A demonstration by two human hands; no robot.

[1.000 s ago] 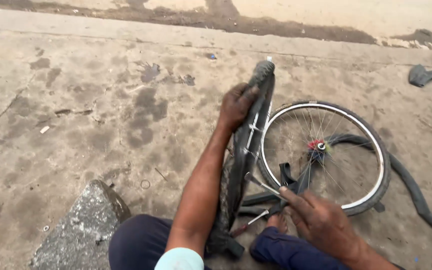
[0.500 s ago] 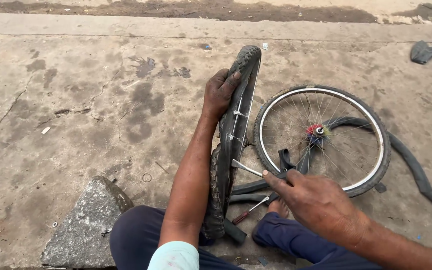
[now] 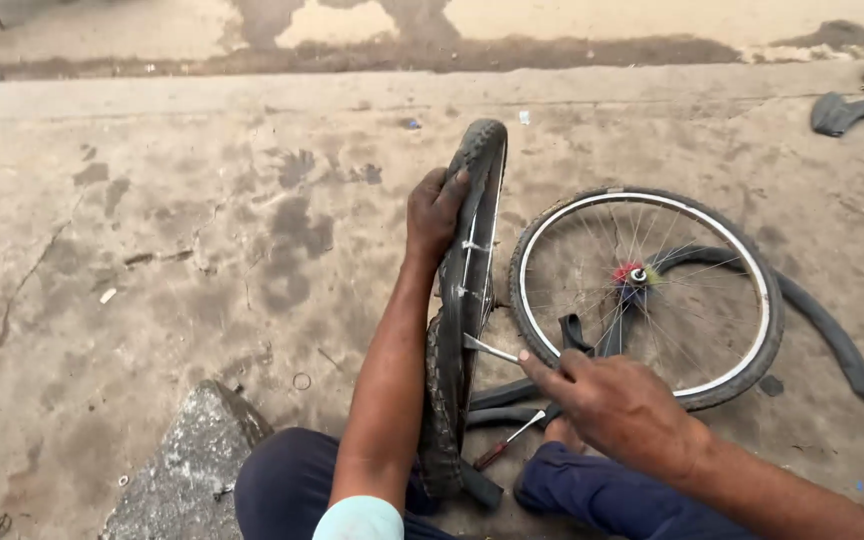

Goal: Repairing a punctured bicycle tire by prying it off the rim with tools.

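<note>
Between your knees, the upright wheel (image 3: pixel 467 300) stands on edge on the concrete floor (image 3: pixel 152 250), tyre on the rim. Your left hand (image 3: pixel 435 212) is clamped over the tread near the top, holding it vertical. Your right hand (image 3: pixel 617 405) pinches a thin metal lever (image 3: pixel 490 348), tip against the rim at mid-height.

Tips for this step: keep the left grip firm so the wheel doesn't roll; keep the lever tip shallow under the tyre edge, pry in small bites, stay clear of the spokes.

Second wheel (image 3: pixel 647 295) lies flat to the right, black inner tube (image 3: pixel 842 345) looped across and past it. A screwdriver (image 3: pixel 507 440) lies on the floor by your right knee; grey stone (image 3: pixel 182 470) sits left of your legs.

Versus half a second ago: your right hand has come in closer to the rim with the lever, and your left hand has kept its hold on top. Upright wheel hasn't shifted much.
</note>
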